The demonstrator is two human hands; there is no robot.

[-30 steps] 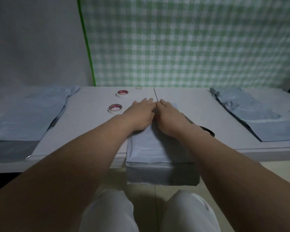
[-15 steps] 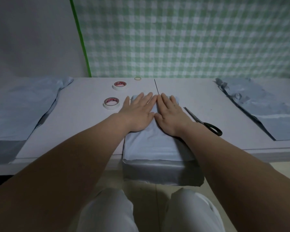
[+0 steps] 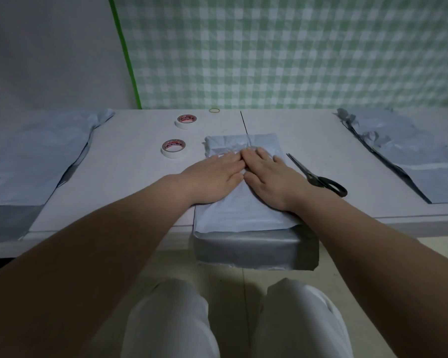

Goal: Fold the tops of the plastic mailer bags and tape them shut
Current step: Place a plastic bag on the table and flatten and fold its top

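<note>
- One mailer bag (image 3: pixel 243 218) lies in the middle of the table (image 3: pixel 130 171). Its far end is folded over and creased, and its near end hangs over the front edge.
- Two hands rest on that bag, side by side, with their index fingers touching.
- The left hand (image 3: pixel 212 177) lies flat, palm down, fingers straight and close together, pressing the bag's left half.
- The right hand (image 3: pixel 269 174) lies flat in the same way on the right half, its fingertips at the creased fold.
- Two tape rolls sit left of the bag: the near roll (image 3: pixel 173 148) is just beside the bag's far corner, and the far roll (image 3: pixel 186 121) is further back.
- One pair of scissors (image 3: pixel 318 177) with black handles lies just right of the bag, blades pointing away.
- One rubber band (image 3: pixel 214 110) lies at the table's back edge.
- Two heaps of further bags lie flat: the left heap (image 3: pixel 31 156) and the right heap (image 3: pixel 411 156), each well apart from the middle bag.
</note>
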